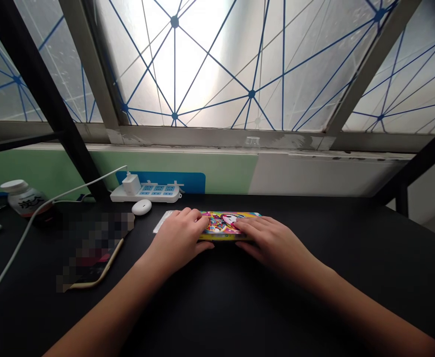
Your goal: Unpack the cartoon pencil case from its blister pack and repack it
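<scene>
A flat, colourful cartoon-printed box (222, 224), shaped like a pencil case, lies on the black desk (217, 297) in front of me. My left hand (185, 230) grips its left end, fingers over the top and thumb along the near edge. On the right end, my right hand (265, 235) holds it the same way, with its fingertips on the printed lid. The lid looks closed. A white flat piece (162, 221) sticks out beside the left hand; most of it is hidden.
Left of the hands are a white round-edged case (142, 207), a partly blurred phone-like device (107, 265), and a white-lidded jar (24, 198). A white cable (27, 233) runs to the power strip (157, 192) at the back. Black frame posts (79, 163) flank the desk.
</scene>
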`<state>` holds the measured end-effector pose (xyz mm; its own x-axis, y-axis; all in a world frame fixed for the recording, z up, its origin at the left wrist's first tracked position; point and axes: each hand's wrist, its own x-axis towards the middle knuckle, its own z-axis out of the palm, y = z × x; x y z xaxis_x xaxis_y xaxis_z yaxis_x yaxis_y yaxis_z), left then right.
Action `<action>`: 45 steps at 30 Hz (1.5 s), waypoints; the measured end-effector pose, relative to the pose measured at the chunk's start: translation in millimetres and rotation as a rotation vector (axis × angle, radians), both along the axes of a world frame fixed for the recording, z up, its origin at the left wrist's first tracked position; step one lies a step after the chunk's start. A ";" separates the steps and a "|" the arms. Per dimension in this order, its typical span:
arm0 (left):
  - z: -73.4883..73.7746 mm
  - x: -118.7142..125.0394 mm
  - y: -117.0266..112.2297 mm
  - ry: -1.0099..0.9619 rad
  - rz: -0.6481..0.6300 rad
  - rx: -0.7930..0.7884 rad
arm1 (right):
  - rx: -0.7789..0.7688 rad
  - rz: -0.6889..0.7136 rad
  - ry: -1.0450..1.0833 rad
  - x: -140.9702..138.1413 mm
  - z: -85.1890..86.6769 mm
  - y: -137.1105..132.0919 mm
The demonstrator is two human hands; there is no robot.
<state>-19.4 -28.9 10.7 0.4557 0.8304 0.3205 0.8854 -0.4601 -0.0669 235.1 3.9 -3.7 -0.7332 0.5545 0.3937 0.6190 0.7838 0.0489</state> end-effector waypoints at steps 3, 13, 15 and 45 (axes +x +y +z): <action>-1.7 0.3 0.5 0.002 -0.034 -0.018 | -0.020 0.033 -0.013 -4.1 -2.2 -0.5; -23.6 -9.7 10.9 -0.135 0.039 -0.168 | -0.143 0.113 -0.120 -21.3 -14.3 -2.4; -24.6 -12.2 12.4 -0.129 0.087 -0.235 | -0.236 0.082 -0.149 -19.4 -7.5 -2.2; -26.1 -16.3 19.2 -0.140 0.182 -0.432 | -0.301 -0.139 -0.147 28.5 19.0 19.2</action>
<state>-35.6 -9.7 -15.5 0.2679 0.9632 -0.0233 0.9408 -0.2563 0.2219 263.6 23.1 15.3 -0.6792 0.7280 0.0931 0.7244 0.6853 -0.0746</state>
